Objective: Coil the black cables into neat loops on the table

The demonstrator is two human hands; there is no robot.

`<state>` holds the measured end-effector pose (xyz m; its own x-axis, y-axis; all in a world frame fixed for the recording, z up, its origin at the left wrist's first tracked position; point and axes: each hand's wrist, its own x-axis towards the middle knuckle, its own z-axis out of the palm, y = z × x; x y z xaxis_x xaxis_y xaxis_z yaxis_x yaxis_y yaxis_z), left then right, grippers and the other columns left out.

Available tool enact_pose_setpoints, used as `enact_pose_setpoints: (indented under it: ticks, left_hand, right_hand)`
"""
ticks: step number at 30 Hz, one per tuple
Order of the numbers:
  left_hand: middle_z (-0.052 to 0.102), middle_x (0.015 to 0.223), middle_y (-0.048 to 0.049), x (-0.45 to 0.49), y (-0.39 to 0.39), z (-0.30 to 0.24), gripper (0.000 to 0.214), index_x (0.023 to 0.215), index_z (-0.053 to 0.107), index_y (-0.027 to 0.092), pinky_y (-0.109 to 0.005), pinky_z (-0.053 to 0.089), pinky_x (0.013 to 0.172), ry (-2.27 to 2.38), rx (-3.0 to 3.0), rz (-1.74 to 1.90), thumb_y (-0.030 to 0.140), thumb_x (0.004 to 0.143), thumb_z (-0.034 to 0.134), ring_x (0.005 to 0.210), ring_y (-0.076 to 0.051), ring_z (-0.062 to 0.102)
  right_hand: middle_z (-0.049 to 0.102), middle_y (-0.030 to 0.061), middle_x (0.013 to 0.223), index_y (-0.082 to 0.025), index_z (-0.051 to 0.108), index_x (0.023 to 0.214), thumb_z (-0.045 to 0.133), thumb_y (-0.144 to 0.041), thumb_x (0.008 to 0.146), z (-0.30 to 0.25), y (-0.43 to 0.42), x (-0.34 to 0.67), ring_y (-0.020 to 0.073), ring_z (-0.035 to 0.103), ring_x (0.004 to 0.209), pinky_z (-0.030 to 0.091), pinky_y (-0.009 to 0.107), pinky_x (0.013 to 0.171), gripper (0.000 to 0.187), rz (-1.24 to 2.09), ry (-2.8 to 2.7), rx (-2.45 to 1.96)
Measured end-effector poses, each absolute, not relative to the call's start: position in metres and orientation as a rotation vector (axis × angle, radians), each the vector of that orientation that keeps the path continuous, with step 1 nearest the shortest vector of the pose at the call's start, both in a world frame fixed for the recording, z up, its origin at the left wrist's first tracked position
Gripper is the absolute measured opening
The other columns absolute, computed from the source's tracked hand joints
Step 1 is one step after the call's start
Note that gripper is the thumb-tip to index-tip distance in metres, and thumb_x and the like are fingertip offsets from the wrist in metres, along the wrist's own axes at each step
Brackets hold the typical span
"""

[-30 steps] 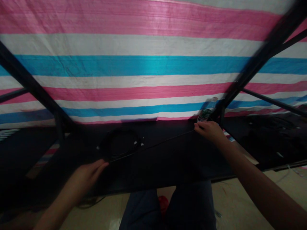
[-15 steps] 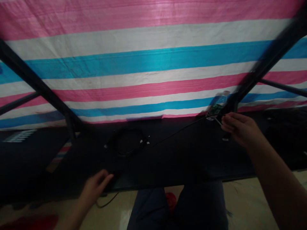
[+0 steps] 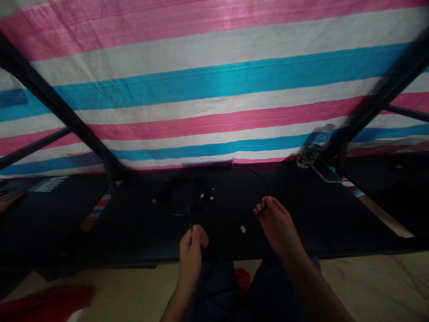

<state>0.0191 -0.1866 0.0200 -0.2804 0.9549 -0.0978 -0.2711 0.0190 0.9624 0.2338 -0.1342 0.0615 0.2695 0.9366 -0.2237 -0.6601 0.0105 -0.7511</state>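
My left hand pinches a thin black cable end that sticks up from my fingers. My right hand holds a thin black cable between its fingers, and the cable arcs away toward the back of the black table. A coiled black cable with small white ties lies on the tabletop just beyond my left hand. A small white piece lies between my hands, touching neither.
A plastic water bottle and a flat phone-like device sit at the table's back right. Black metal bars cross before a striped tarp. Another person's hand shows at far left; a red cloth lies lower left.
Both hands have come in toward the middle and nearer me. My right hand has moved away from the bottle, and the cable no longer stretches straight between my hands.
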Motion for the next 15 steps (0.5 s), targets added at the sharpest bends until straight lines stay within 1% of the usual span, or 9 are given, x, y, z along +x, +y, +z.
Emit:
enact_pose_setpoints:
  ticks: [3,6,8,10,12,13,15]
  left_hand:
    - [0.054,0.065,-0.0008,0.047,-0.188,0.012,0.051,0.064,0.053,0.017,-0.024,0.04,0.058,1.228,0.748,1.506,0.06,0.091,0.057,0.061,-0.012,0.049]
    - [0.063,0.072,-0.002,0.063,-0.188,0.015,0.046,0.075,0.06,0.017,-0.027,0.049,0.067,1.213,0.522,1.593,0.062,0.088,0.061,0.068,-0.015,0.06]
    - [0.067,0.074,-0.0038,0.07,-0.187,0.026,0.049,0.079,0.063,0.017,-0.029,0.052,0.071,1.213,0.415,1.653,0.065,0.085,0.062,0.073,-0.018,0.065]
    - [0.069,0.073,-0.0067,0.074,-0.186,0.043,0.056,0.075,0.063,0.016,-0.03,0.053,0.069,1.192,0.357,1.677,0.07,0.085,0.056,0.074,-0.02,0.067]
    - [0.066,0.067,-0.0064,0.076,-0.185,0.061,0.06,0.069,0.06,0.016,-0.027,0.049,0.059,1.135,0.311,1.655,0.072,0.087,0.05,0.066,-0.019,0.065]
    - [0.061,0.06,-0.0035,0.077,-0.185,0.069,0.059,0.067,0.057,0.017,-0.026,0.046,0.054,1.085,0.289,1.646,0.072,0.088,0.049,0.057,-0.017,0.061]
    - [0.045,0.046,0.0038,0.077,-0.184,0.08,0.057,0.064,0.051,0.019,-0.024,0.039,0.047,0.942,0.256,1.622,0.07,0.089,0.049,0.042,-0.012,0.045]
  right_hand:
    - [0.062,-0.0042,0.072,-0.021,0.068,0.076,0.091,-0.035,0.065,0.054,-0.154,0.206,0.0088,0.058,0.067,0.053,0.022,0.07,0.029,1.335,-0.302,-0.817]
    - [0.064,-0.0032,0.073,-0.022,0.071,0.082,0.089,-0.034,0.07,0.05,-0.175,0.185,0.0091,0.06,0.066,0.053,0.023,0.07,0.025,1.408,-0.303,-0.784]
    - [0.066,-0.0024,0.075,-0.022,0.072,0.082,0.088,-0.035,0.07,0.044,-0.19,0.173,0.0103,0.062,0.068,0.053,0.024,0.07,0.024,1.434,-0.314,-0.801]
    - [0.068,-0.0015,0.076,-0.023,0.073,0.082,0.088,-0.037,0.07,0.035,-0.204,0.163,0.0117,0.064,0.069,0.053,0.024,0.07,0.024,1.419,-0.346,-0.847]
    - [0.07,0.0,0.077,-0.023,0.075,0.082,0.087,-0.038,0.07,0.027,-0.216,0.153,0.0133,0.065,0.07,0.053,0.026,0.07,0.022,1.396,-0.43,-0.899]
    - [0.071,0.0009,0.078,-0.024,0.076,0.082,0.087,-0.038,0.07,0.023,-0.221,0.148,0.0143,0.066,0.071,0.053,0.026,0.07,0.021,1.389,-0.484,-0.913]
    - [0.073,0.0023,0.08,-0.024,0.077,0.079,0.086,-0.035,0.07,0.018,-0.226,0.141,0.0164,0.066,0.075,0.053,0.028,0.073,0.017,1.386,-0.584,-0.914]
